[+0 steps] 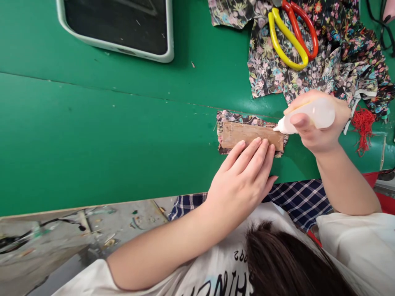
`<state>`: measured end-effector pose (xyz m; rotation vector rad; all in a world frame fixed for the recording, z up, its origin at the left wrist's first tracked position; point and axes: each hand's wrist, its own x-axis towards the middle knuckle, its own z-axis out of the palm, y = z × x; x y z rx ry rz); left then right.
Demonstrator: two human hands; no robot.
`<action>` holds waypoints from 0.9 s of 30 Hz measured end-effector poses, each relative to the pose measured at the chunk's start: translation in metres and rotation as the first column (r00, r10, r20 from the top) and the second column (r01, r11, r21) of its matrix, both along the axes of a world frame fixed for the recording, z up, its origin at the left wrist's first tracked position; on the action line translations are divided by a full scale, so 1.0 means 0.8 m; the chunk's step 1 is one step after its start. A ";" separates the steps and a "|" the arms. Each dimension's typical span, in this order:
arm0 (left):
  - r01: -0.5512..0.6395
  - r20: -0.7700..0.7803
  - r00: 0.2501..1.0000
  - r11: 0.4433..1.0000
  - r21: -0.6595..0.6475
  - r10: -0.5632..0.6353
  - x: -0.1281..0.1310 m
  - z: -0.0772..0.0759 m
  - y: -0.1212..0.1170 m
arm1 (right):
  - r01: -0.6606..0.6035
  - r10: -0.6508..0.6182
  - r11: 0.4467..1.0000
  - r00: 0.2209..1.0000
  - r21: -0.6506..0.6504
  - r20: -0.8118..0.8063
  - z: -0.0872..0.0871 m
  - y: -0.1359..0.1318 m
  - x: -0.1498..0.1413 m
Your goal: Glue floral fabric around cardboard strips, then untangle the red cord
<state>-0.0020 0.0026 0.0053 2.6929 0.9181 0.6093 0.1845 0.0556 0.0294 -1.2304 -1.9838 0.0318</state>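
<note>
A brown cardboard strip (247, 133) lies on a small piece of floral fabric (237, 118) on the green table (108, 123). My left hand (243, 176) rests flat on the near edge of the strip, fingers stretched out and close together. My right hand (321, 135) is wrapped round a white glue bottle (319, 113). The bottle's nozzle touches the right end of the strip.
Scissors with yellow and red handles (293, 35) lie on a heap of dark floral fabric (339, 61) at the back right. A tuft of red thread (364, 123) sits right of my right hand. A dark-screened device in a pale case (123, 28) lies back left. Blue plaid cloth (302, 197) hangs at the table's near edge.
</note>
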 end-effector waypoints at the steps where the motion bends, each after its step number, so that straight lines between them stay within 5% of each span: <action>1: -0.002 0.003 1.000 1.000 0.000 0.002 0.000 0.000 0.000 | -0.008 0.007 1.000 1.000 0.009 0.012 0.001 0.002 -0.002; 14: 0.000 0.037 0.999 1.000 -0.014 0.000 0.000 -0.001 0.000 | -0.041 0.033 0.998 0.990 0.054 0.136 0.005 0.019 -0.034; 27: -0.002 0.044 0.999 1.000 0.006 0.002 0.001 -0.004 -0.001 | -0.119 0.120 0.985 0.993 -0.127 0.000 0.011 0.036 -0.062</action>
